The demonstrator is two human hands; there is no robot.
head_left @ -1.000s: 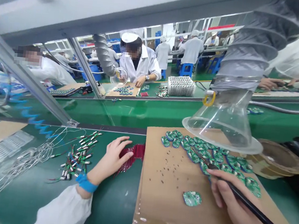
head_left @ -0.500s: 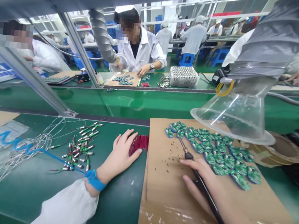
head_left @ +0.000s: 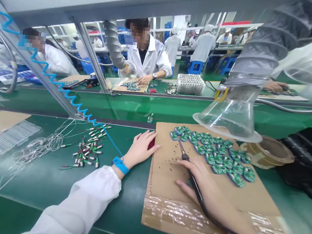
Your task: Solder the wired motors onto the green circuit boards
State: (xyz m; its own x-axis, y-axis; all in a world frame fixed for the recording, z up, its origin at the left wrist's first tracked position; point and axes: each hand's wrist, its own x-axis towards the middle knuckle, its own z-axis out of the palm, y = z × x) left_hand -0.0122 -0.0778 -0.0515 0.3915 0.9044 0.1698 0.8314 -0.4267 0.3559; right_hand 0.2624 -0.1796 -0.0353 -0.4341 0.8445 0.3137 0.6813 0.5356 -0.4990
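Observation:
My left hand point(head_left: 141, 148), with a blue wrist strap point(head_left: 120, 165), lies with fingers outstretched at the left edge of a cardboard sheet point(head_left: 165, 185). It mostly covers a bundle of red wires point(head_left: 151, 143). In my right hand point(head_left: 207, 180) is a soldering iron point(head_left: 193, 178), its tip pointing up and left by the nearest boards. Small green circuit boards point(head_left: 220, 159) lie in a cluster on the cardboard. Another green board point(head_left: 189, 182) shows partly under my right hand. Dark specks are scattered left of the iron.
A clear fume hood point(head_left: 228, 121) hangs over the boards, with a tape roll point(head_left: 269, 153) beside it. On the left lie metal-cased parts with wires point(head_left: 87, 150), tangled white wires point(head_left: 42, 148) and a clear tray point(head_left: 5, 145). A co-worker point(head_left: 148, 56) sits opposite.
My left hand has moved right and slightly forward, covering more of the red wires. The coiled blue cord now stretches up to the left. A small board has appeared on the green strip behind.

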